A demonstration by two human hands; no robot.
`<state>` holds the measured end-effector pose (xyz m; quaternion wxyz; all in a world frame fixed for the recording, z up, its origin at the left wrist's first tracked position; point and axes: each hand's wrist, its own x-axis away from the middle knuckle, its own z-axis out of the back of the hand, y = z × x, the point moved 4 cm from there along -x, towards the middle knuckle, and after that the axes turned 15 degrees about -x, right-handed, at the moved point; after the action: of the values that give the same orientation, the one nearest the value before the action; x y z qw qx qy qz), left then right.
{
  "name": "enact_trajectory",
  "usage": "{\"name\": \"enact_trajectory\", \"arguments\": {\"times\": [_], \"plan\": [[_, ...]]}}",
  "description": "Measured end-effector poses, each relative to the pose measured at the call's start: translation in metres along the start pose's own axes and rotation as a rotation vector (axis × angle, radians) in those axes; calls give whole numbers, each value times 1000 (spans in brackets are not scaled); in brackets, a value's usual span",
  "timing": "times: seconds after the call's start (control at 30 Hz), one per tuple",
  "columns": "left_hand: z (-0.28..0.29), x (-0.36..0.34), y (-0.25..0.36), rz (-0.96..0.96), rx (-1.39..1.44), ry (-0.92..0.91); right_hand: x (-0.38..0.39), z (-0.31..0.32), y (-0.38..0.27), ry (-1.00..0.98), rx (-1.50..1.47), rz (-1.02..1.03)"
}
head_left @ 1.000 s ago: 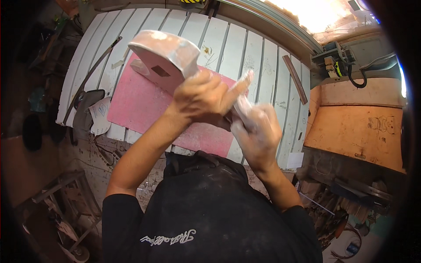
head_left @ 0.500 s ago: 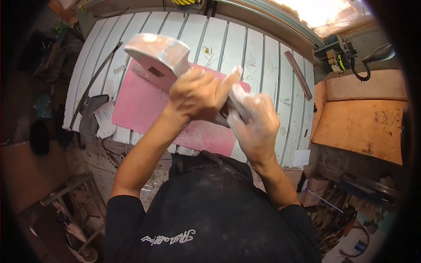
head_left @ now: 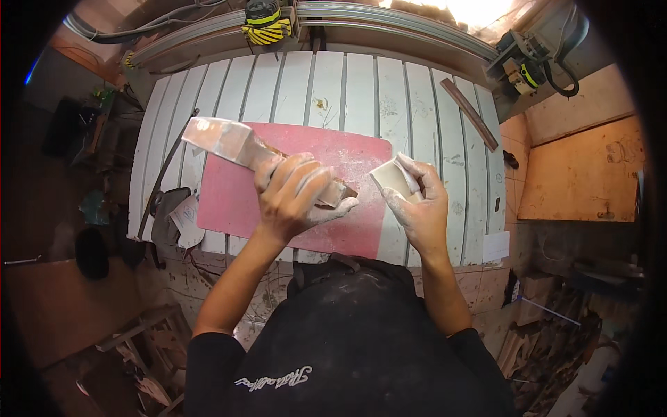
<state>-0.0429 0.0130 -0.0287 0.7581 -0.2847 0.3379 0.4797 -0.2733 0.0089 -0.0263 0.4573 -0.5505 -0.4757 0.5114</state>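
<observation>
Over the pink mat [head_left: 292, 236] on the slatted table, my left hand [head_left: 292, 194] is wrapped round a long wooden workpiece [head_left: 222, 139] coated in patchy white dust, its wider end angled up to the left. My right hand [head_left: 420, 208], just right of it and apart from it, pinches a folded pale sheet [head_left: 385, 177], apparently sandpaper, between thumb and fingers. Both hands have white dust on the fingers. The underside of the workpiece is hidden.
A dark narrow strip [head_left: 167, 163] and a grey object [head_left: 167, 212] with white paper lie on the table's left; a wooden strip [head_left: 469, 115] lies back right. Rail-mounted machine parts [head_left: 267, 21] border the back. An orange wooden board [head_left: 577, 174] stands at right.
My hands have separated: the pale sheet is now clear of the workpiece in my right hand. The workpiece has come lower and turned more level, and the view has shifted.
</observation>
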Motion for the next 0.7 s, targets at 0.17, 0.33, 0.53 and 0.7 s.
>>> {"name": "enact_trajectory", "arguments": {"times": [0.17, 0.33, 0.53, 0.7], "plan": [[1, 18, 13, -26, 31, 88, 11, 11, 19, 44, -60, -64], [2, 20, 14, -41, 104, 136, 15, 13, 23, 24, -62, -65], [7, 10, 15, -31, 90, 39, 23, 10, 25, -7, -67, -119], [6, 8, 7, -19, 165, -8, 27, 6, 22, -3, -84, -97]]}}
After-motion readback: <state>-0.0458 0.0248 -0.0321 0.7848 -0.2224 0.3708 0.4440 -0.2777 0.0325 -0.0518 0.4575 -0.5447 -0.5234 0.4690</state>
